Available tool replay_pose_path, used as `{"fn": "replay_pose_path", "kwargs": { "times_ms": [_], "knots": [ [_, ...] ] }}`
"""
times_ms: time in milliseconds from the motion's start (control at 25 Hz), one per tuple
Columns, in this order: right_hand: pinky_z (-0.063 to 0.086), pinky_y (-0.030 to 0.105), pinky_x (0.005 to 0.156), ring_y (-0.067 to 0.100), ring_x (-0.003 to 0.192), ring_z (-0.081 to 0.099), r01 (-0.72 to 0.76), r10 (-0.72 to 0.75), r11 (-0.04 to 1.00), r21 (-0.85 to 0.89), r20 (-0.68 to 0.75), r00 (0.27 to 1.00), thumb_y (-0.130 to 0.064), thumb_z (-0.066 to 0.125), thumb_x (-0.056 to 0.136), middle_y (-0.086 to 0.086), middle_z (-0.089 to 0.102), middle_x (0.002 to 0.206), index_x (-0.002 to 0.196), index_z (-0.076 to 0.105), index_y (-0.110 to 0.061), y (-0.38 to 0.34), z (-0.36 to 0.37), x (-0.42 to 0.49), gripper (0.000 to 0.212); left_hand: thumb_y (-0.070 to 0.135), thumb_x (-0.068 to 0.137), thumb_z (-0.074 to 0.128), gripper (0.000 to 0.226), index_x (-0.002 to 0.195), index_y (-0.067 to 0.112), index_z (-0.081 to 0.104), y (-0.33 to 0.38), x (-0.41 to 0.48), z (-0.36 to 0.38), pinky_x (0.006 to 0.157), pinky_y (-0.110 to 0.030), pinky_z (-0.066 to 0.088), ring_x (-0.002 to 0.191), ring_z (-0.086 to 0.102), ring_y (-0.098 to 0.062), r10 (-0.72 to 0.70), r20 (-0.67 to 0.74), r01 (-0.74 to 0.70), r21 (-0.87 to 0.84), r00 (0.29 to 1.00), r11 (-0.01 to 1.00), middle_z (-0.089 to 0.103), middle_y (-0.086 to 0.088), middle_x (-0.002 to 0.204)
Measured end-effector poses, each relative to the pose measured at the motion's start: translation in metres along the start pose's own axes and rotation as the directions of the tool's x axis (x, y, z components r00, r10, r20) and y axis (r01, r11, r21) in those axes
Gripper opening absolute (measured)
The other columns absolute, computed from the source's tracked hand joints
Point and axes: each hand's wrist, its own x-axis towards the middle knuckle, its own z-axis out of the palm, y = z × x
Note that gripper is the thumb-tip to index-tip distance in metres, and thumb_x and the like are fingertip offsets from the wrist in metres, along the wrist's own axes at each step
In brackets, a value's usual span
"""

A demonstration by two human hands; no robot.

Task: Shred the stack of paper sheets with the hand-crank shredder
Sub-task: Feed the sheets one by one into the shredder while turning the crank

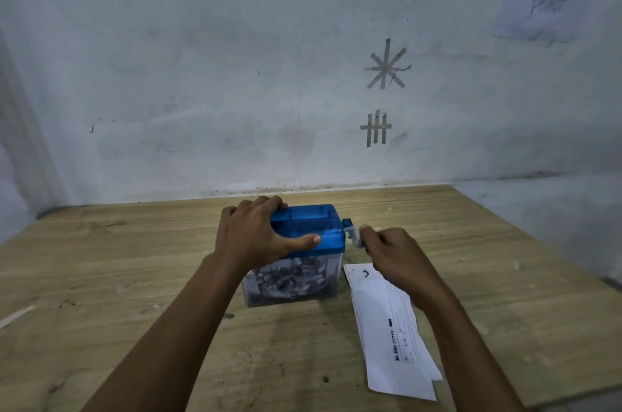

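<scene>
Wooden table [134, 277] by a gray wall | shredder [313, 229] mid frame, paper sheets [393, 334] lower right | left hand [255, 233] grips its blue top, right hand [393, 253] holds the crank [353, 236] | I should press down firmly and turn slowly.

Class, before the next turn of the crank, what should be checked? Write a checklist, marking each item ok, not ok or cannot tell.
1. Shredder steadied: left hand grips the blue translucent plastic shredder top. Ok.
2. Crank held: right hand curls round the pale crank handle. Ok.
3. Sheet being fed in: top partly covered by the hand. Cannot tell.
4. Room in the clear plastic bin: shreds pile nearly to its top. Not ok.
5. Paper ready: stack of white printed paper sheets lies on the wooden table beside the bin. Ok.
</scene>
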Motion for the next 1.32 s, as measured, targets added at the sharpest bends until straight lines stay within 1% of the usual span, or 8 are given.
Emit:
{"fn": "replay_pose_path", "kwargs": {
  "times_ms": [320,520,720,800,880,1000,1120,1320],
  "knots": [
    [0.032,0.031,0.056,0.020,0.054,0.047,0.014,0.051,0.983,0.183,-0.345,0.937,-0.028,0.031,0.104,0.001,0.051,0.054,0.054,0.047,-0.009,-0.051,0.006,0.056,0.055,0.105,0.054,0.031,0.100,0.115,0.032,0.059,-0.007,0.003,0.002,0.097,-0.034,0.036,0.099,0.058,-0.011,0.083,-0.019,-0.084,-0.054,0.996,0.995,0.062,0.016,0.110],
    [0.044,0.034,0.067,0.026,0.069,0.059,-0.170,0.195,0.974,0.150,-0.170,0.966,-0.034,0.031,0.100,0.011,0.067,0.081,0.083,0.061,-0.006,-0.038,0.019,0.104,0.044,0.106,0.053,0.031,0.101,0.114,0.031,0.062,-0.005,0.001,0.002,0.097,-0.035,0.037,0.098,0.060,-0.012,0.089,-0.034,-0.092,-0.079,0.995,0.993,0.064,0.015,0.108],
    [0.040,0.031,0.054,0.023,0.057,0.050,-0.411,0.394,0.893,0.185,0.123,0.911,-0.013,0.043,0.099,0.015,0.058,0.077,0.074,0.052,-0.010,0.013,0.041,0.086,0.027,0.106,0.053,0.033,0.096,0.113,0.035,0.060,0.001,-0.005,0.003,0.096,-0.036,0.035,0.098,0.059,-0.009,0.043,-0.075,-0.049,-0.078,0.996,0.996,0.062,0.019,0.107],
    [0.054,0.041,0.072,0.034,0.080,0.064,-0.319,0.318,0.945,0.064,0.027,0.948,-0.007,0.047,0.099,0.023,0.065,0.096,0.087,0.060,-0.001,0.022,0.045,0.084,0.019,0.106,0.053,0.034,0.096,0.114,0.036,0.060,0.001,-0.003,0.003,0.099,-0.039,0.034,0.103,0.059,-0.010,0.022,-0.083,-0.028,-0.073,0.996,0.997,0.064,0.018,0.110],
    [0.050,0.040,0.076,0.038,0.095,0.065,-0.264,0.266,0.962,-0.065,0.032,0.963,-0.002,0.052,0.096,0.022,0.065,0.100,0.091,0.062,0.000,0.022,0.044,0.078,0.012,0.106,0.051,0.034,0.097,0.113,0.036,0.060,0.001,-0.003,0.001,0.101,-0.042,0.035,0.107,0.058,-0.012,0.010,-0.068,-0.015,-0.072,0.998,0.997,0.064,0.015,0.111],
    [0.047,0.034,0.064,0.028,0.071,0.064,-0.094,0.104,0.990,-0.101,0.103,0.989,-0.011,0.051,0.099,0.014,0.064,0.078,0.069,0.054,-0.013,0.038,0.038,0.067,0.030,0.104,0.049,0.031,0.101,0.114,0.033,0.059,0.004,-0.002,-0.001,0.098,-0.041,0.035,0.109,0.056,-0.015,0.006,-0.026,-0.007,-0.042,1.000,0.999,0.064,0.011,0.113],
    [0.050,0.033,0.067,0.020,0.068,0.067,0.028,-0.024,0.996,-0.084,0.046,0.999,-0.046,0.035,0.107,0.006,0.072,0.076,0.077,0.066,-0.011,0.041,0.033,0.055,0.056,0.103,0.055,0.028,0.101,0.115,0.029,0.062,0.005,-0.001,-0.003,0.101,-0.043,0.032,0.114,0.055,-0.017,0.007,-0.031,-0.006,0.015,0.999,1.000,0.065,0.008,0.116],
    [0.046,0.029,0.073,0.016,0.083,0.068,-0.015,0.016,1.000,0.004,-0.234,0.972,-0.043,0.034,0.108,-0.001,0.073,0.085,0.086,0.075,-0.011,0.090,-0.001,0.040,0.057,0.061,0.080,0.050,0.057,0.114,0.019,0.068,0.034,-0.022,0.008,0.098,-0.047,0.035,0.119,0.056,-0.028,0.382,-0.260,-0.356,0.140,0.887,0.924,0.064,-0.004,0.125]
  ]
}}
